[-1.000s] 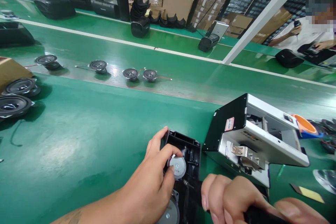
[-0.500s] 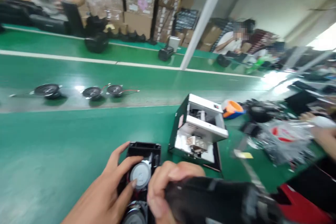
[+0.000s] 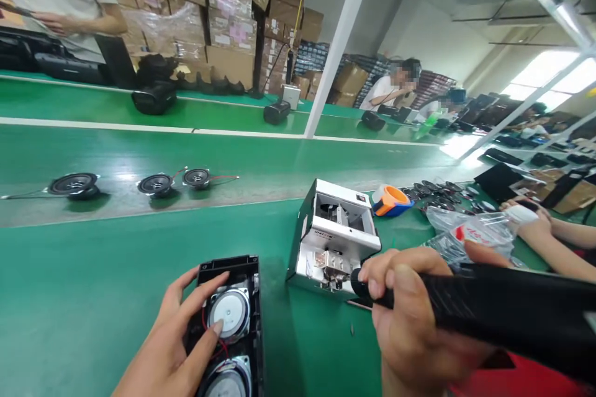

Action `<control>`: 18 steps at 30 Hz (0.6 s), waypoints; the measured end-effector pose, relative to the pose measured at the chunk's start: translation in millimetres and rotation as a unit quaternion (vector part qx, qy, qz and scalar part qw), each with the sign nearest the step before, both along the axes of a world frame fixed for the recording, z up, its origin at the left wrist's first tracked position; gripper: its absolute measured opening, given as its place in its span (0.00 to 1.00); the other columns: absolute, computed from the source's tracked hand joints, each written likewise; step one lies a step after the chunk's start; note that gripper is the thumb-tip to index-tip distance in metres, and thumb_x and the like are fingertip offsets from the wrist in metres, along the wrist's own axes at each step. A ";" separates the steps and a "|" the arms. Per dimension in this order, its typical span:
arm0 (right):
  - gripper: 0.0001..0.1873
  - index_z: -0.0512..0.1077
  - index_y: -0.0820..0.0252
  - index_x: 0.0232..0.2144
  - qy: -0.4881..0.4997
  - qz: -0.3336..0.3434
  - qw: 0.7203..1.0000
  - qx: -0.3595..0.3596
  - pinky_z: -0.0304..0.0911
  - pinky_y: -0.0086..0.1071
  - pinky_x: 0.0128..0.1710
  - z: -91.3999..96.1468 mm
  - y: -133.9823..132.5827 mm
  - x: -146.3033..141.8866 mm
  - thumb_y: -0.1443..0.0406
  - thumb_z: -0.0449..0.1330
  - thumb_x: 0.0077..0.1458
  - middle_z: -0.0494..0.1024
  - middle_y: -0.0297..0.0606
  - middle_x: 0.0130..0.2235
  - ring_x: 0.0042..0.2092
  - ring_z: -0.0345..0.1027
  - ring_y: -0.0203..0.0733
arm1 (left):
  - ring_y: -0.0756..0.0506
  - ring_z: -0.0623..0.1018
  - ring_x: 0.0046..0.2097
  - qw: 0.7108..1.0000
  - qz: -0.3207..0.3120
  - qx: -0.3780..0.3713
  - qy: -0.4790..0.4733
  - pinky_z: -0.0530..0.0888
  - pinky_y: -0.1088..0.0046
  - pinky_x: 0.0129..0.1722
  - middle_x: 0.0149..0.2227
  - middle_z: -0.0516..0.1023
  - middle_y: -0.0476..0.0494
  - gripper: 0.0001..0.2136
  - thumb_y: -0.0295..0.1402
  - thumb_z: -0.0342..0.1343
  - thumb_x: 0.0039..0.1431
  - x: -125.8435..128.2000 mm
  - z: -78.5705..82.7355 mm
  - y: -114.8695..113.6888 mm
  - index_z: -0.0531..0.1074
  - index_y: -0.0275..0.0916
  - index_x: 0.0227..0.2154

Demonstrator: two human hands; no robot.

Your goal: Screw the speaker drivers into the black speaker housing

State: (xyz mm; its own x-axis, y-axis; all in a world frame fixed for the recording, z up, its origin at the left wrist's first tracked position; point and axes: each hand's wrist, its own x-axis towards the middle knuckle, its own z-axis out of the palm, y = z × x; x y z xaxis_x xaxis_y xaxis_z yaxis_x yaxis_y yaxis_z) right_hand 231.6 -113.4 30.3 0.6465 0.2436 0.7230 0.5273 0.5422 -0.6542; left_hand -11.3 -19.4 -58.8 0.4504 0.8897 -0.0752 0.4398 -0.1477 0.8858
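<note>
Head view: a black speaker housing is lying on the green bench, being steadied by the left hand, fingers spread over its upper driver. A black electric screwdriver is being gripped by the closed right hand, its tip being held at the white screw feeder.

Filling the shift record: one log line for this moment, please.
left hand: pressing speaker driver in black housing | right hand: gripping electric screwdriver at screw feeder
</note>
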 end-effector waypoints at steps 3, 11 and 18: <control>0.22 0.64 0.53 0.58 -0.006 0.010 1.000 -0.016 0.71 0.32 0.27 -6.7 4.8 0.8 0.72 0.65 0.67 0.71 0.24 0.27 0.24 0.66 0.36 | 0.34 0.53 0.79 1.000 -0.006 -0.010 -0.003 0.47 0.35 0.77 0.76 0.52 0.50 0.21 0.54 0.45 0.77 1.1 2.8 -1.3 0.71 0.63 0.65; 0.23 0.69 0.51 0.55 0.113 0.154 0.968 -0.161 0.69 0.30 0.21 -13.3 -12.7 -18.9 0.60 0.73 0.63 0.68 0.25 0.28 0.23 0.64 0.34 | 0.33 0.52 0.79 0.998 -0.049 -0.030 0.000 0.54 0.38 0.77 0.78 0.44 0.50 0.20 0.46 0.45 0.78 -4.8 -5.0 1.7 0.67 0.62 0.68; 0.19 0.73 0.49 0.44 0.051 0.259 0.950 -0.168 0.72 0.34 0.26 -34.8 -15.1 -38.9 0.52 0.75 0.60 0.64 0.27 0.27 0.27 0.69 0.40 | 0.35 0.63 0.74 0.998 -0.056 -0.041 -0.013 0.60 0.38 0.76 0.76 0.45 0.46 0.20 0.38 0.46 0.76 -1.3 0.8 -2.1 0.67 0.58 0.67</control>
